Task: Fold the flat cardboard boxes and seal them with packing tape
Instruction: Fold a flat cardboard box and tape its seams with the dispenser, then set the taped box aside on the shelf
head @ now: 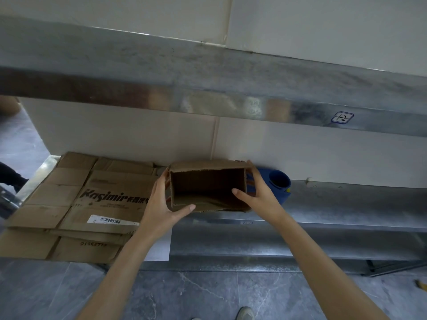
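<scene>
A small brown cardboard box [208, 184] is opened into a rectangular shape, its open side facing me, on the steel table [323, 211]. My left hand [161, 202] grips its left wall, thumb curled under the lower front edge. My right hand [258, 190] grips its right wall, thumb inside the opening and fingers along the outside. Behind my right hand sits a blue tape dispenser [280, 184], partly hidden. A stack of flat cardboard boxes [76, 204] printed "Kasimir" lies to the left on the table.
A steel shelf [208, 88] runs overhead across the view, with a small label at its right. White wall panels stand behind the table. Grey marble floor lies below, with my shoe [246, 313] at the bottom edge. A dark-clothed person's limb [11, 176] shows at far left.
</scene>
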A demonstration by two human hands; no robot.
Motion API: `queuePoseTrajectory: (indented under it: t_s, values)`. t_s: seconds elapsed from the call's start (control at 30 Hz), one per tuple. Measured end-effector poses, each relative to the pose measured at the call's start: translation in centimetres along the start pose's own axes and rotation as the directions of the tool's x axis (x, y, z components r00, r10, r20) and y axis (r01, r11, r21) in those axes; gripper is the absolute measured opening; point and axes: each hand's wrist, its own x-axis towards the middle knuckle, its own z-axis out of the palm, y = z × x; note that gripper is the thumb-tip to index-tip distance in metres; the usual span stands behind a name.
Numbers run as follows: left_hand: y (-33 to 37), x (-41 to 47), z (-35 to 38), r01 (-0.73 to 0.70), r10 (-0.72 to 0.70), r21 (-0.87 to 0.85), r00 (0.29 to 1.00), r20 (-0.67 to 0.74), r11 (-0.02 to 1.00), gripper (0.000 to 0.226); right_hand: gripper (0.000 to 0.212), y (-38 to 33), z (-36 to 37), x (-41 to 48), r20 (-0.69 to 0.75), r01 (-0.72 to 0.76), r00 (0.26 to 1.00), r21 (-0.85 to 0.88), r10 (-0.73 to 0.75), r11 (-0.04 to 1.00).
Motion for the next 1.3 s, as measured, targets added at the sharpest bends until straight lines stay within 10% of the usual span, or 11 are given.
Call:
queuePoseTrajectory:
  t_s: [0.7, 1.3]
  values:
    - [-0.1, 1.1, -0.8, -0.109, 0.11, 0.02, 0.992, -0.064, 0.994, 0.076, 0.074, -0.4, -0.3, -1.6, 0.021, 0.13, 0.991, 0.026, -0.13, 0.991]
    - [8.6, 3.0, 3.8, -0.322, 0.325, 0.047, 0.937, -0.129, 0.946, 0.083, 0.05, -1.8, -8.0, -3.2, -0.23, 0.241, 0.95, 0.109, -0.212, 0.964]
